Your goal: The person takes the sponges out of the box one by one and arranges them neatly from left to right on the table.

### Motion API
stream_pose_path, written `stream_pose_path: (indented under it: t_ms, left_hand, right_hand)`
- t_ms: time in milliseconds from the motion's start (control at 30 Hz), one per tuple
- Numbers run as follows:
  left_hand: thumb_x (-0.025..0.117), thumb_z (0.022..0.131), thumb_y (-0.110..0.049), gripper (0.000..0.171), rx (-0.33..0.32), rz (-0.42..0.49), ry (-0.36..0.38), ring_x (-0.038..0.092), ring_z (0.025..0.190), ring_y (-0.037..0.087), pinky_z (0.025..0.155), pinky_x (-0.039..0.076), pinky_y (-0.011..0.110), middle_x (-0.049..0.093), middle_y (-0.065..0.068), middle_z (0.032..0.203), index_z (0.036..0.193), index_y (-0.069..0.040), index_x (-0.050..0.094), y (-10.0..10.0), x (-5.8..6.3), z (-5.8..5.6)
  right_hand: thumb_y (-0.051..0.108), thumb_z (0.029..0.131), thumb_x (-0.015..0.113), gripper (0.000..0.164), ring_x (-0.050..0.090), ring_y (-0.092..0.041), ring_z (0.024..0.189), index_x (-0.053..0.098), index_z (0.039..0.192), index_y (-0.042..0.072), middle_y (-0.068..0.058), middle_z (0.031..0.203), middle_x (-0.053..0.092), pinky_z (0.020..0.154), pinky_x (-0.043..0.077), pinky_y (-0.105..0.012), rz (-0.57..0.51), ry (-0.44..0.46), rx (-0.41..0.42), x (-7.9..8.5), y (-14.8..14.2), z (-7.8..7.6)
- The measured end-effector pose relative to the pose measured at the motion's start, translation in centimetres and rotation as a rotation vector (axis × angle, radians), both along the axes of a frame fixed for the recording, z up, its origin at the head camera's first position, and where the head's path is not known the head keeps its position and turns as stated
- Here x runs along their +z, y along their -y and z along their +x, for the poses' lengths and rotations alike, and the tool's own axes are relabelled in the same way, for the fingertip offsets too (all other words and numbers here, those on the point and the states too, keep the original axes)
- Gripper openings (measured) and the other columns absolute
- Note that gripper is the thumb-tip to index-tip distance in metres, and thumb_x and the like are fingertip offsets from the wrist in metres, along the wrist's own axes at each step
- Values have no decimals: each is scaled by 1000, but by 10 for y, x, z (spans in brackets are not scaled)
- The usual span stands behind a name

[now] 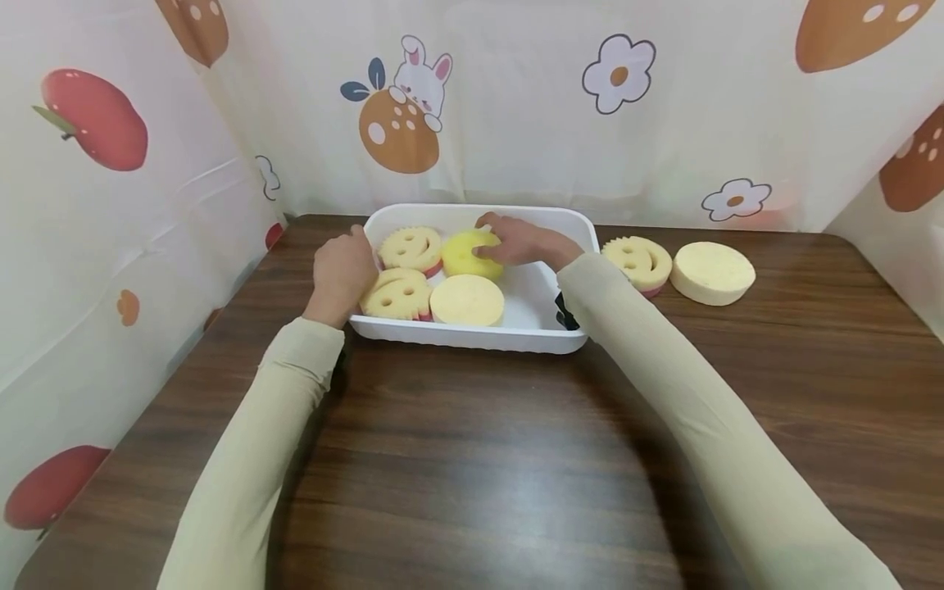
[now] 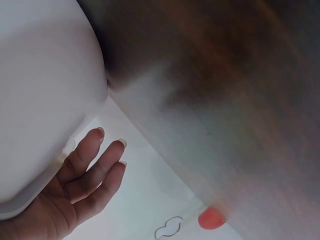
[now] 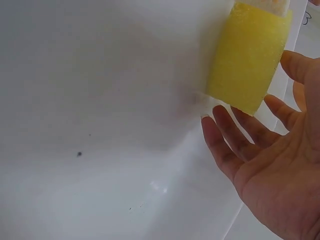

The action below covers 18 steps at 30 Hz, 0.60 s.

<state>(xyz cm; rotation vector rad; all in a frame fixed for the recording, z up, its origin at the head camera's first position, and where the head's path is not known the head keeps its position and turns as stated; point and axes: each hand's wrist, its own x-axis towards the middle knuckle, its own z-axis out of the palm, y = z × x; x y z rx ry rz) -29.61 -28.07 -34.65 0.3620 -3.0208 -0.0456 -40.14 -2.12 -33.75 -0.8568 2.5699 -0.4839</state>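
Observation:
A white tray (image 1: 542, 340) on the table holds several round sponges. My left hand (image 1: 342, 270) grips its left rim, fingers (image 2: 97, 185) outside the wall; the left thumb is hidden in the left wrist view. With loosely spread fingers, my right hand (image 1: 524, 240) touches a bright yellow round sponge (image 3: 247, 60), which lies toward the back of the tray. Left of it is a smiley-face sponge (image 1: 401, 246) with a pink underside. Another smiley sponge (image 1: 398, 297) lies in front, beside a plain pale-yellow sponge (image 1: 467, 301).
Right of the tray on the brown wooden table (image 1: 472, 459) lie a smiley sponge (image 1: 640, 262), partly behind the right sleeve, and a plain pale-yellow sponge (image 1: 712, 272). A printed curtain (image 1: 516, 123) hangs behind the table and along both sides.

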Motion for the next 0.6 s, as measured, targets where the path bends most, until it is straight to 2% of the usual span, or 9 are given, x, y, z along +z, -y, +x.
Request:
stream_pose_path:
  t_ms: [333,600]
  left_hand:
    - [51,96,-28,52,-5,-8,7,66,96,44,81,54,53,65,30,107,131,10,42,-3,3,-2]
    - [50,97,-27,51,11,-7,33,66,93,42,81,55,52,64,29,104,131,10,42,-2,0,-1]
  right_hand:
    - [49,99,50,69,34,-30,146,24,153,15,-16,160,32,122,27,-46,2,41,-18,1,-4,0]
    - [49,98,52,72,35,-30,146,23,154,13,-17,158,35,122,28,-45,-20,30,-8,-1,-3,-2]
